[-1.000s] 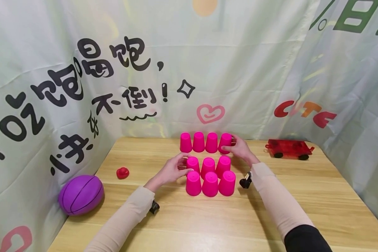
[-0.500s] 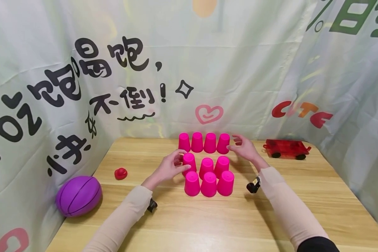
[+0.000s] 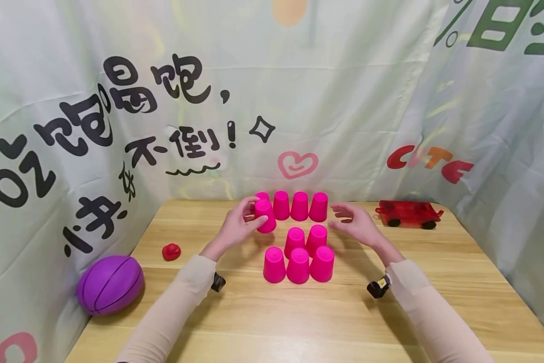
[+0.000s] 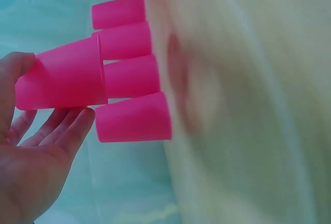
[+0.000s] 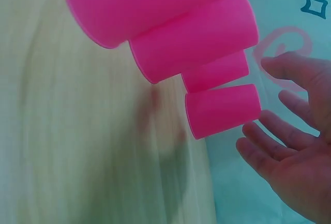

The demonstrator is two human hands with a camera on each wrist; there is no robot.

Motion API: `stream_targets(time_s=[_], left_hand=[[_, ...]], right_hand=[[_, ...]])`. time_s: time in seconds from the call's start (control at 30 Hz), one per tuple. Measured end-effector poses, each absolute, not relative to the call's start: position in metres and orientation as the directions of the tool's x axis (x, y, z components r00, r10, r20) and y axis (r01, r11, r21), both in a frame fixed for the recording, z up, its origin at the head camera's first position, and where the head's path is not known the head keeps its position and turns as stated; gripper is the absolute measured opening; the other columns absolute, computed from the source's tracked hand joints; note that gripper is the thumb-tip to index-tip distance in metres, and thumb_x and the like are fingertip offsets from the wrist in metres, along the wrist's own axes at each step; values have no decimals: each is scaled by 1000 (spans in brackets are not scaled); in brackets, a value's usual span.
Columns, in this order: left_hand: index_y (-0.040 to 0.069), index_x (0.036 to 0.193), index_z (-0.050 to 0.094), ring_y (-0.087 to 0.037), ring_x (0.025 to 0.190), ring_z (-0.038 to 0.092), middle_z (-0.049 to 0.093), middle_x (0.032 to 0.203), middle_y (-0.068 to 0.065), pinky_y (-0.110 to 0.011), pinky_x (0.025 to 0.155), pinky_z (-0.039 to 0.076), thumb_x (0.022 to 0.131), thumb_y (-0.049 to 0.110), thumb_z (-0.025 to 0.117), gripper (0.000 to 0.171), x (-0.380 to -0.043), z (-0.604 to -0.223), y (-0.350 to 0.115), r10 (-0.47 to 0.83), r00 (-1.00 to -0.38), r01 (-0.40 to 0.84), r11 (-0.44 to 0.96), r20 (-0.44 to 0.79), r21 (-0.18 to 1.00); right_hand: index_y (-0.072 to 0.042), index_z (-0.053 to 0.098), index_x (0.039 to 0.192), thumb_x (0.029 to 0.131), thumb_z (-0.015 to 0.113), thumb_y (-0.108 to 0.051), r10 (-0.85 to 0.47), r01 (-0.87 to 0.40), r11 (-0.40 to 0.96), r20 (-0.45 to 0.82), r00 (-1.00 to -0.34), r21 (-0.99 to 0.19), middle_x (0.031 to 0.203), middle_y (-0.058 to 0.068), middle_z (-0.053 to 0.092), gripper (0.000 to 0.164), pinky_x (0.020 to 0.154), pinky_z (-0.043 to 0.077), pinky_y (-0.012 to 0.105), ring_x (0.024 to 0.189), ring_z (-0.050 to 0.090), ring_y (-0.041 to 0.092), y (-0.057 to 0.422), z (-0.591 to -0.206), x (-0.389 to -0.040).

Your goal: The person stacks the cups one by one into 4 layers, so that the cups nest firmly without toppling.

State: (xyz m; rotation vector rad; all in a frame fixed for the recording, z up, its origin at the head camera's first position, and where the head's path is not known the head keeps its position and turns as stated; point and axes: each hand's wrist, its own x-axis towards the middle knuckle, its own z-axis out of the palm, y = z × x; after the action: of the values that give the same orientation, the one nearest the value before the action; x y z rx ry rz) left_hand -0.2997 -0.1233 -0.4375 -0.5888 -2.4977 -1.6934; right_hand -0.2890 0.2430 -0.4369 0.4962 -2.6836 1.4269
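Observation:
My left hand grips an upside-down pink cup between thumb and fingers. In the left wrist view this held cup is off the table, its rim overlapping the cups behind. It partly hides the leftmost cup of the back row, where several like cups stand upside down. Two more cups stand in the middle, with a row of three cups in front. My right hand is held with fingers spread, just right of the rightmost back cup, and holds nothing.
A purple ball sits at the table's left edge, and a small red object lies near it. At the back right stands a red transparent toy cart. A printed curtain hangs close behind the wooden table.
My left hand has lifted the left cup out of the middle row and carried it back towards the back row. My right hand has let go of the rightmost back cup and drawn away rightward.

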Motion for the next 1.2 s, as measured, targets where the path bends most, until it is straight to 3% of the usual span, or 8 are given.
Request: stream_targets(time_s=[0.53, 0.83, 1.2], left_hand=[[7, 142, 53, -38, 122, 69, 69, 129, -21, -51, 106, 57, 95, 17, 80, 55, -326, -410, -119, 208, -921, 384, 332, 330, 862], [6, 140, 53, -36, 119, 70, 71, 124, -22, -49, 107, 57, 95, 17, 79, 53, -342, -401, -109, 170, -922, 388, 363, 349, 847], [4, 145, 50, -39, 118, 70, 70, 125, -23, -50, 105, 58, 97, 19, 78, 57, -358, -397, -101, 165, -930, 368, 389, 329, 845]], right_hand=[[4, 52, 148, 93, 81, -17, -362, -306, 479, 132, -923, -822, 143, 31, 61, 65, 107, 52, 65, 128, 63, 49, 248, -451, -267], [2, 53, 148, 94, 79, -15, -412, -275, 472, 66, -909, -838, 143, 27, 62, 62, 101, 61, 47, 125, 65, 47, 249, -464, -265], [4, 52, 148, 94, 80, -16, -467, -316, 479, 67, -882, -819, 139, 26, 65, 65, 109, 52, 60, 126, 65, 45, 243, -475, -265]])
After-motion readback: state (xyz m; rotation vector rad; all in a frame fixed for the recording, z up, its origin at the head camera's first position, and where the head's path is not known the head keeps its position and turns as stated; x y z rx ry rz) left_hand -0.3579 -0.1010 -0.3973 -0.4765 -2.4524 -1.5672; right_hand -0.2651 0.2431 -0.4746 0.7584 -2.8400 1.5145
